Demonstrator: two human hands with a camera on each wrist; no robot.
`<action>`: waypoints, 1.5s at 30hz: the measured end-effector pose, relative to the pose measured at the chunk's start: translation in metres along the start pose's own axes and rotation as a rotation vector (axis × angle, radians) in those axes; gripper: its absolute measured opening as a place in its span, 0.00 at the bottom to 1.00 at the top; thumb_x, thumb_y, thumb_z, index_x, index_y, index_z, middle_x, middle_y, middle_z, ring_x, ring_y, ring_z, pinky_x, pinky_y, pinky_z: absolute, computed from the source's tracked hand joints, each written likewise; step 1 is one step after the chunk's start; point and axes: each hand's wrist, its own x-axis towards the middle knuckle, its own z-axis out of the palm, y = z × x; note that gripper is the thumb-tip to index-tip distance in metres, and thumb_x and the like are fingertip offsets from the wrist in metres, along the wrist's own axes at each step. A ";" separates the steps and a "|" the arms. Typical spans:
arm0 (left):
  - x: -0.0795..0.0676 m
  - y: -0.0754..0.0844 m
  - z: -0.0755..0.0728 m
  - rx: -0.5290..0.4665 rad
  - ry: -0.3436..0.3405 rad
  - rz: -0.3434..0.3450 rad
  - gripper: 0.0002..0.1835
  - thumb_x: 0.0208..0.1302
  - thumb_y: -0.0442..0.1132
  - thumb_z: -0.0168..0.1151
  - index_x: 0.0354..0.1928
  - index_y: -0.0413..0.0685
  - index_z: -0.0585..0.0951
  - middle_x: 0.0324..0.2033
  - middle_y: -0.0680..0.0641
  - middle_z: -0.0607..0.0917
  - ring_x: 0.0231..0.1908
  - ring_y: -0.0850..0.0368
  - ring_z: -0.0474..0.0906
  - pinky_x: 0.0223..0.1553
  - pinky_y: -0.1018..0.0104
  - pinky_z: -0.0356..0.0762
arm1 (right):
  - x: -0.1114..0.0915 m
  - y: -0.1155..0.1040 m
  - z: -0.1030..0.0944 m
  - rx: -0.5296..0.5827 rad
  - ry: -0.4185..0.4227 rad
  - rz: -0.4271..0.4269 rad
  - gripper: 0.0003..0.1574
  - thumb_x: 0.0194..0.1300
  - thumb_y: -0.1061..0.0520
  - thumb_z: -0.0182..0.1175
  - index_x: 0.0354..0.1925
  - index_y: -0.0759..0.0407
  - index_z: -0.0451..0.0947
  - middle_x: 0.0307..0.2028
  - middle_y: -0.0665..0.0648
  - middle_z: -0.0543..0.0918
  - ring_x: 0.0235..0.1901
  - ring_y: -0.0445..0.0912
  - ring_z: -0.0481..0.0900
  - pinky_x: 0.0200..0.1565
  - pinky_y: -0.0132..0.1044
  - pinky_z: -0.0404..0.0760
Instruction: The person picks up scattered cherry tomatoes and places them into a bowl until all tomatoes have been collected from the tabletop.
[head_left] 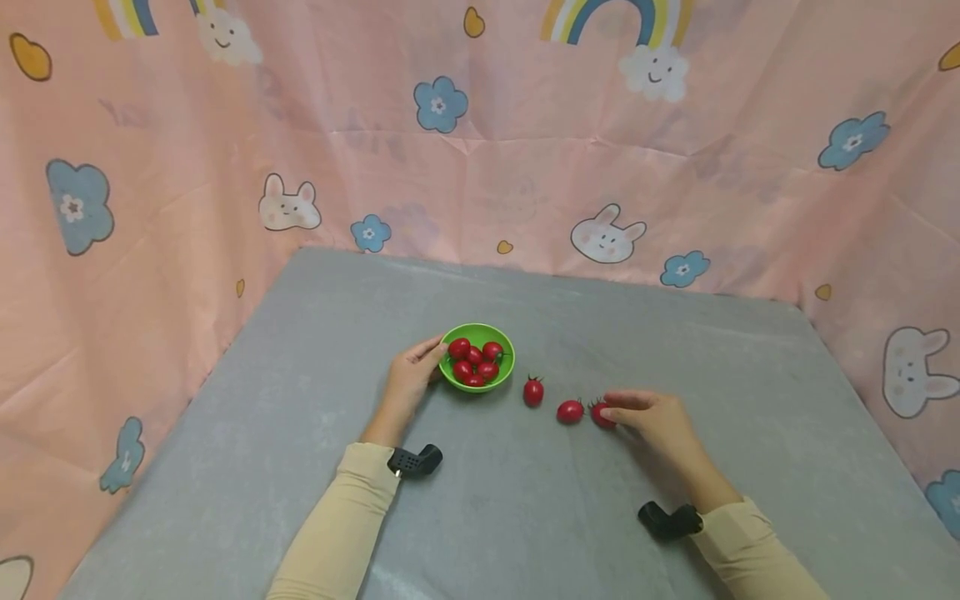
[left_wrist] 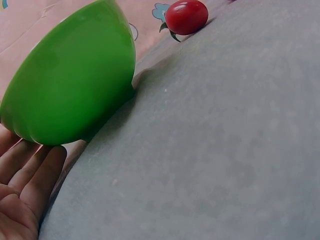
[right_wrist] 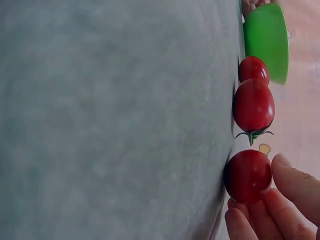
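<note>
A small green bowl [head_left: 446,377] with several red cherry tomatoes [head_left: 462,369] in it stands on the table. My left hand [head_left: 408,377] holds the bowl by its left side, thumb at the rim; in the left wrist view its fingers [left_wrist: 47,172] touch the green wall. To the right of the bowl lie a cherry tomato [head_left: 533,392] and, farther right, another [head_left: 570,412]. My right hand [head_left: 654,419] has thumb and fingers around the rightmost cherry tomato [right_wrist: 247,176], which rests at the table surface. The thumb partly covers that tomato in the head view.
A grey cloth-like surface covers the table [head_left: 510,517]. Behind and at both sides hangs a pink curtain [head_left: 517,175] printed with rabbits, flowers and rainbows. Each wrist wears a black camera, one on the left [head_left: 415,460] and one on the right [head_left: 670,522].
</note>
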 end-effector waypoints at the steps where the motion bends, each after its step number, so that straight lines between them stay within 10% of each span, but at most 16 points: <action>1: 0.000 0.000 0.000 0.002 -0.003 0.002 0.20 0.71 0.41 0.61 0.61 0.41 0.80 0.58 0.39 0.82 0.40 0.70 0.83 0.42 0.77 0.83 | 0.000 0.000 0.000 0.000 -0.003 -0.001 0.32 0.60 0.41 0.71 0.56 0.57 0.83 0.56 0.59 0.84 0.48 0.36 0.75 0.41 0.27 0.76; 45: 0.000 0.000 0.000 0.008 0.004 -0.015 0.20 0.70 0.42 0.62 0.61 0.43 0.80 0.59 0.41 0.82 0.45 0.67 0.83 0.46 0.75 0.83 | 0.010 -0.035 0.015 0.103 -0.041 0.042 0.33 0.60 0.35 0.68 0.56 0.53 0.83 0.56 0.58 0.84 0.60 0.51 0.72 0.51 0.38 0.73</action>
